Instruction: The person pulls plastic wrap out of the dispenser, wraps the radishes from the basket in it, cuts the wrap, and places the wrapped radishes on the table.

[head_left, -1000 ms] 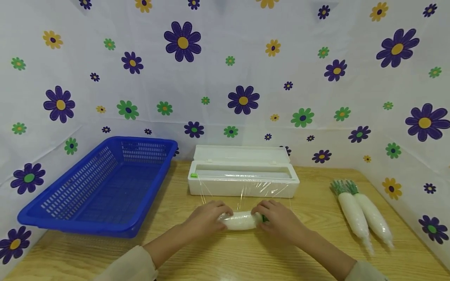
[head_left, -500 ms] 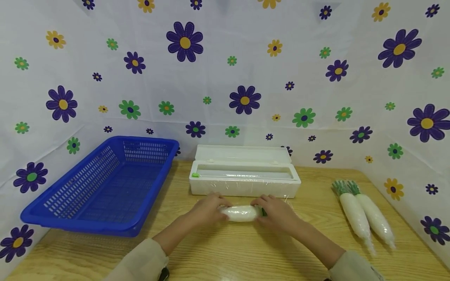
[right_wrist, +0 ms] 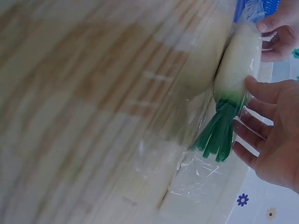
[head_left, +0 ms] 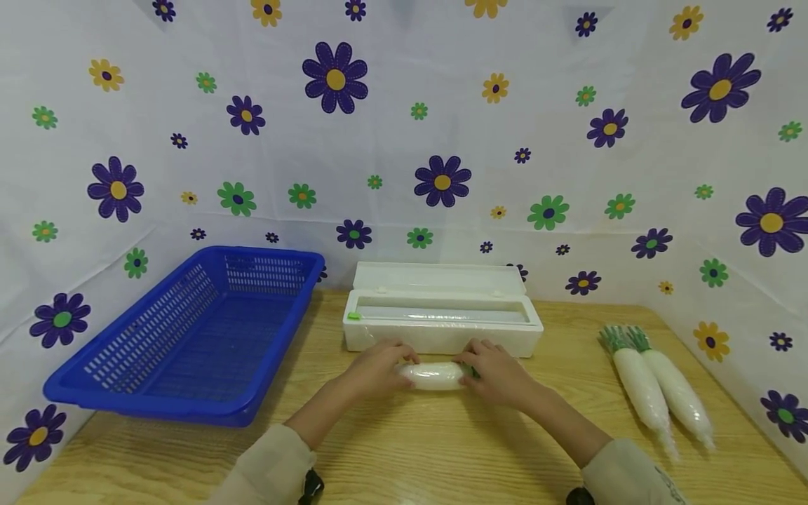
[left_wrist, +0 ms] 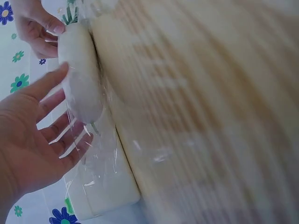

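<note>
A white radish point(head_left: 432, 376) lies crosswise in front of the white cling film box point(head_left: 442, 341), covered in clear film. My left hand point(head_left: 381, 369) holds its left end, thumb on the near side and fingers beyond. At the other end, beside the green leaf stalks point(right_wrist: 217, 133), my right hand point(head_left: 499, 375) grips it the same way. In the left wrist view, cling film point(left_wrist: 100, 154) is stretched between the radish and the box. The fingers of both hands are partly hidden behind the radish in the head view.
A blue slotted basket point(head_left: 148, 408) stands on the left. On the right lie two film-wrapped radishes, a nearer one point(head_left: 640, 393) and another point(head_left: 680, 393) touching it. The box's lid point(head_left: 435, 277) is raised at the back, near the flowered cloth point(head_left: 379, 140).
Both hands have moved the radish away from me, closer to the box. The film strands between radish and box, visible a second ago, now span a shorter gap.
</note>
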`<state>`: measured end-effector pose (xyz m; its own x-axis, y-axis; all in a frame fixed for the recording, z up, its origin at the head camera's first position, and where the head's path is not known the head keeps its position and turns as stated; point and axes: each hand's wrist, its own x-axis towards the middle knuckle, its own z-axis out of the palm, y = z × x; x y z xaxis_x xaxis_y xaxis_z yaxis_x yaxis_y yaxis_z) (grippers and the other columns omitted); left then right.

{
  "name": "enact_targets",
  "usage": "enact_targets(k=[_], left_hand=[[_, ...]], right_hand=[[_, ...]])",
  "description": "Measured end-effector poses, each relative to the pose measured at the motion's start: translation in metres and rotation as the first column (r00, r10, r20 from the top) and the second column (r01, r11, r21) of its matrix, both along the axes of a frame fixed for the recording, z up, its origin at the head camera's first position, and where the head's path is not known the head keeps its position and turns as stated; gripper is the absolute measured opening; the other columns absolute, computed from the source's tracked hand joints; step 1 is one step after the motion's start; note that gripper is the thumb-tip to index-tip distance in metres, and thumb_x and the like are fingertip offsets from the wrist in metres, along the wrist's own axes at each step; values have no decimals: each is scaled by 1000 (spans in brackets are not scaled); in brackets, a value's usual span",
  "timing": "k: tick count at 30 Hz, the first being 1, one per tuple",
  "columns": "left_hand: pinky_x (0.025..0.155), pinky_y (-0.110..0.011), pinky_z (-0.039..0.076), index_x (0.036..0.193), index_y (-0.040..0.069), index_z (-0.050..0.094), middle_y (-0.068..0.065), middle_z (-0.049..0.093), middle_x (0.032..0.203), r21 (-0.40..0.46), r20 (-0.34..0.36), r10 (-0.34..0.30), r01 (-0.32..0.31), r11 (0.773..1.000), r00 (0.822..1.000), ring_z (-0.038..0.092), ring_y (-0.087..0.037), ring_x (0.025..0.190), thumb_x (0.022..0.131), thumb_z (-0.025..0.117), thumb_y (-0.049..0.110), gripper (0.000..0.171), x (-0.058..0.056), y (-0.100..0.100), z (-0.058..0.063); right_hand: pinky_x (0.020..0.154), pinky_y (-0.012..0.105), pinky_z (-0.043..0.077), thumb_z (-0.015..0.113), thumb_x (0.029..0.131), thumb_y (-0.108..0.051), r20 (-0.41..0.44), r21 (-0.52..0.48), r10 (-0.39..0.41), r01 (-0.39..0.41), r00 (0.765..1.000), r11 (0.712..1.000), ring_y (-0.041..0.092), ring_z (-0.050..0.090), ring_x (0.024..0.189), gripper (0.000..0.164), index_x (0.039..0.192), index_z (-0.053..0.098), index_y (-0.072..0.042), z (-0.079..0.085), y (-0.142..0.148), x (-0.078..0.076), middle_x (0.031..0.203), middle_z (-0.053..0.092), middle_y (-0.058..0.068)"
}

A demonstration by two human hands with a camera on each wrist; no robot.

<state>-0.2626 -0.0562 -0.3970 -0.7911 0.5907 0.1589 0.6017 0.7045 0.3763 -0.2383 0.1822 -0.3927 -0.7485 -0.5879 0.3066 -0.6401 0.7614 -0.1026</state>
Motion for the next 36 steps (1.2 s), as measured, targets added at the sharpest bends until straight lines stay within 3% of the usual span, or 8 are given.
enact_targets(k=[10, 18, 22, 26, 28, 30, 34, 36], left_hand=[[80, -32, 45, 107, 13, 68, 0, 61, 101, -30, -92, 31, -34, 999, 995, 56, -18, 97, 80, 72, 20, 28, -11, 3, -6], [84, -36, 44, 109, 11, 67, -4, 63, 105, -95, -178, 55, -73, 993, 983, 56, -22, 100, 80, 71, 21, 31, -9, 7, -3], [87, -35, 43, 110, 9, 66, -5, 63, 106, -51, -125, 71, -78, 996, 990, 55, -24, 103, 80, 71, 19, 31, -8, 7, -1], [79, -36, 46, 115, 9, 63, -5, 61, 112, 96, 33, 128, -131, 987, 991, 56, -24, 102, 84, 68, 18, 32, -5, 0, 6], [71, -34, 48, 112, 10, 64, -4, 61, 108, 202, 77, 190, -202, 958, 979, 57, -22, 96, 86, 66, 18, 28, -5, -6, 11], [64, -30, 46, 105, 11, 66, 0, 61, 99, 305, 96, 293, -309, 901, 951, 57, -18, 87, 87, 65, 18, 19, -7, -13, 16], [58, -30, 42, 91, 12, 66, 1, 60, 84, 445, 193, 512, -540, 714, 837, 55, -17, 75, 85, 67, 22, 12, -16, -33, 21], [59, -33, 43, 89, 10, 66, -1, 61, 83, 447, 264, 567, -620, 645, 780, 55, -19, 75, 83, 69, 25, 17, -19, -43, 21]], right_hand=[[75, 45, 43, 65, 86, -15, -21, -38, -22, 21, 1000, 999, 26, 54, 96, 20, 104, 58, -8, -4, 0, -9, 99, 57, 5], [77, 46, 43, 74, 77, -22, -69, -1, -33, 33, 997, 999, 29, 53, 96, 30, 100, 59, -10, -5, 0, -14, 99, 58, 7], [76, 46, 44, 76, 75, -18, -89, -4, -37, 37, 995, 999, 30, 54, 96, 31, 100, 60, -9, -5, -1, -12, 100, 58, 8], [77, 46, 45, 77, 74, -16, -85, 6, -51, 52, 995, 999, 30, 54, 96, 31, 100, 60, -10, -4, -4, -12, 100, 58, 8], [77, 46, 45, 77, 74, -16, -76, 13, -59, 60, 995, 998, 30, 54, 97, 31, 100, 60, -10, -4, -5, -12, 101, 58, 8], [78, 46, 44, 76, 75, -17, -67, 16, -64, 65, 996, 998, 30, 53, 98, 30, 100, 60, -10, -3, -6, -12, 102, 58, 8], [78, 46, 44, 75, 77, -19, -69, 23, -68, 70, 995, 997, 30, 53, 98, 29, 100, 60, -10, -2, -6, -12, 102, 58, 8], [78, 46, 44, 74, 78, -20, -71, 26, -68, 70, 995, 997, 30, 53, 97, 28, 100, 60, -9, -2, -6, -12, 102, 58, 8]])
